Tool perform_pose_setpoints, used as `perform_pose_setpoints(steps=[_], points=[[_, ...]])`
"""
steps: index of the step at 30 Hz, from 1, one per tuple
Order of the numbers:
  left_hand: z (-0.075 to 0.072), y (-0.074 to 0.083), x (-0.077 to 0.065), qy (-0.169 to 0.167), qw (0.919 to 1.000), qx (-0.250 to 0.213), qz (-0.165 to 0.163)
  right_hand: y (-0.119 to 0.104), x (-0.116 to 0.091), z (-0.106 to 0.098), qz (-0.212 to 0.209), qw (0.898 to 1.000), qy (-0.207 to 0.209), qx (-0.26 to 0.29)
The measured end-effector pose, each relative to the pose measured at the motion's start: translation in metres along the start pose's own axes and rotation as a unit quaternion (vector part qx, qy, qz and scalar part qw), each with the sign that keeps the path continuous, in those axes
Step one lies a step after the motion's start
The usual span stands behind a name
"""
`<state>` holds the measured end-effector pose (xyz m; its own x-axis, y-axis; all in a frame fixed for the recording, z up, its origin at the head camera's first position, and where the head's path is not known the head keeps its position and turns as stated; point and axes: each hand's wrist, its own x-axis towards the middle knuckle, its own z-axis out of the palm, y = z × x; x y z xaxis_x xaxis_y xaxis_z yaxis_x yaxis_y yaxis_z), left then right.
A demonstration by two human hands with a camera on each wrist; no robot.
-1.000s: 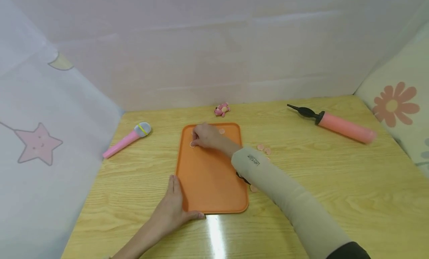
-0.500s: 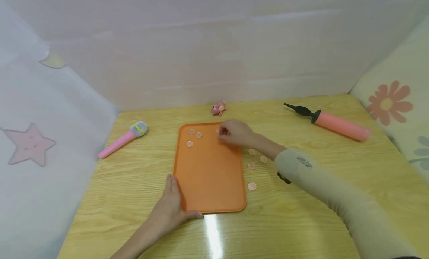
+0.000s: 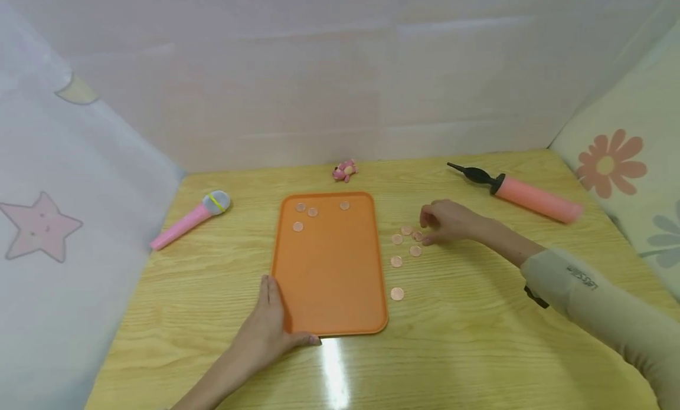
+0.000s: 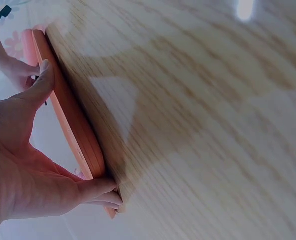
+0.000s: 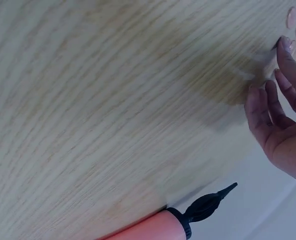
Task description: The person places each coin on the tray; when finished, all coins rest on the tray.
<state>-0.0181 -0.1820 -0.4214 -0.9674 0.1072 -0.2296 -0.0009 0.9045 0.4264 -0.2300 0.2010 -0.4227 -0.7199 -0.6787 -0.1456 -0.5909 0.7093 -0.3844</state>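
Note:
My left hand [image 3: 268, 318] spans the near left corner of an orange tray [image 3: 332, 280], its fingers along the left side and its thumb at the near edge. In the left wrist view, straight fingers [image 4: 100, 189] touch the tray's rim. Several copper coins lie on the tray, one of them a coin [image 3: 345, 205] near its far right corner. To the tray's right, my right hand [image 3: 451, 220] reaches down with loosely bent fingers at a coin [image 3: 418, 236] on the table. I cannot tell whether the fingertips touch it. Other coins lie around, including a coin [image 3: 397, 294] nearest me.
A pink toy microphone [image 3: 192, 220] lies on the left of the table. Behind the tray is a small pink animal figure [image 3: 345, 170]. A pink and black hand pump [image 3: 531, 196] lies at the far right. A pale cloth wall [image 3: 287, 103] closes off the back.
My right hand has moved from the tray's far left, past its far right corner, to the coins on the table. A coin shows where it passed. My left hand stays on the tray.

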Motion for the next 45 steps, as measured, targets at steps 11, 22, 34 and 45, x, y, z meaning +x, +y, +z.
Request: perform_pose_setpoints(steps=[11,22,34,45], points=[[0.002,0.0,-0.001,0.005,0.9999,-0.008,-0.007,-0.001,0.002,0.006,-0.03,0.998,0.022,0.052],[0.004,0.0,0.0,-0.009,0.9995,-0.018,-0.025,-0.006,0.011,0.014,-0.056,0.998,0.035,0.024],[0.001,-0.001,-0.002,0.002,0.9998,-0.01,-0.017,-0.008,0.03,0.007,-0.012,0.996,0.04,0.08],[0.002,0.0,-0.002,0.001,0.9998,-0.017,-0.009,-0.063,0.117,0.006,0.003,0.992,0.071,0.103]])
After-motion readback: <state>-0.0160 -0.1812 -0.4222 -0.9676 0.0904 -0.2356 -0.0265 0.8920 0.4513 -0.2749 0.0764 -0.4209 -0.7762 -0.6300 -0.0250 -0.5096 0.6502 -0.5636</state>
